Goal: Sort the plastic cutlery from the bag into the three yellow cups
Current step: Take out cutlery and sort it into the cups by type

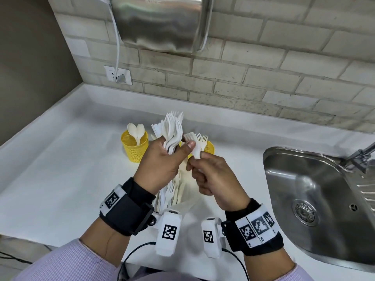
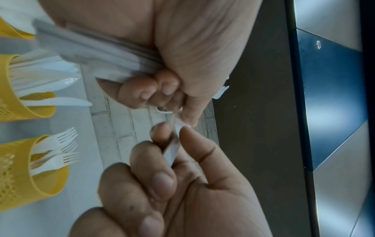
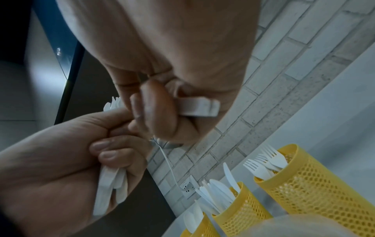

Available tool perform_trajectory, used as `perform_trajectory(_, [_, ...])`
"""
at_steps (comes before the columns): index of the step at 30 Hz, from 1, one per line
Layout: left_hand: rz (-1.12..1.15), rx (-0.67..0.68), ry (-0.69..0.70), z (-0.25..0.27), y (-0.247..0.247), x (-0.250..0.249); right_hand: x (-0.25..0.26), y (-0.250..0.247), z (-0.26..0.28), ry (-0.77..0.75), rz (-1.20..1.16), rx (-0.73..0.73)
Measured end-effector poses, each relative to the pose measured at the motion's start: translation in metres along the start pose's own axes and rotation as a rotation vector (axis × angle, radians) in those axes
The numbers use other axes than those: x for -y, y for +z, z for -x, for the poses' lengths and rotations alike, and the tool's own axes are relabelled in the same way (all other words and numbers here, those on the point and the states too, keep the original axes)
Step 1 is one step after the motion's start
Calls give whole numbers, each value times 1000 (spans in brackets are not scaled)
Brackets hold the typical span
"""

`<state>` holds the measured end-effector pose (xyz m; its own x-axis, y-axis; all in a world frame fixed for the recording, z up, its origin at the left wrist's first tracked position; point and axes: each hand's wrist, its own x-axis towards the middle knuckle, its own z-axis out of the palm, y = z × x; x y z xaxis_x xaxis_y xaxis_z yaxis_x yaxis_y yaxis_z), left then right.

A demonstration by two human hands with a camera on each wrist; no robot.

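My left hand [image 1: 170,153] grips a thick bundle of white plastic forks [image 1: 172,128] upright above the counter. Right beside it, my right hand [image 1: 197,160] pinches the handle of one white fork [image 1: 197,147] at the bundle's edge, with my left thumb against it. In the left wrist view the fork handle [image 2: 172,149] sits between the right thumb and forefinger. Three yellow mesh cups stand behind the hands: one with spoons [image 1: 135,148], one with knives [image 3: 241,206], one with forks [image 1: 210,148]. The bag [image 1: 182,195], holding more cutlery, lies under my hands.
A steel sink [image 1: 316,199] with a tap is set into the white counter [image 1: 60,169] at the right. A brick wall with a socket [image 1: 117,75] and a metal dispenser [image 1: 162,23] rises behind the cups.
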<state>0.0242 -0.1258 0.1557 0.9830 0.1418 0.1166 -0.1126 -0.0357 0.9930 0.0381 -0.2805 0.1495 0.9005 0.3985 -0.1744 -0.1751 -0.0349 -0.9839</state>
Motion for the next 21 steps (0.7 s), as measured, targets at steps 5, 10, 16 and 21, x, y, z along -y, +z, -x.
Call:
perform_trajectory(5, [8,9,-53,0,-2,5,13,-3,2,-280,28,-171])
perform_trajectory(10, [76,122,-84,0,1,4,25,-4,-4,-373,111,-198])
perform_trajectory(16, [77,228,-113,0,3,8,26,-11,-10,-337,174,-77])
perform_trajectory(21, [89,262,-123,-3,3,11,25,-12,-14,-296,46,-65])
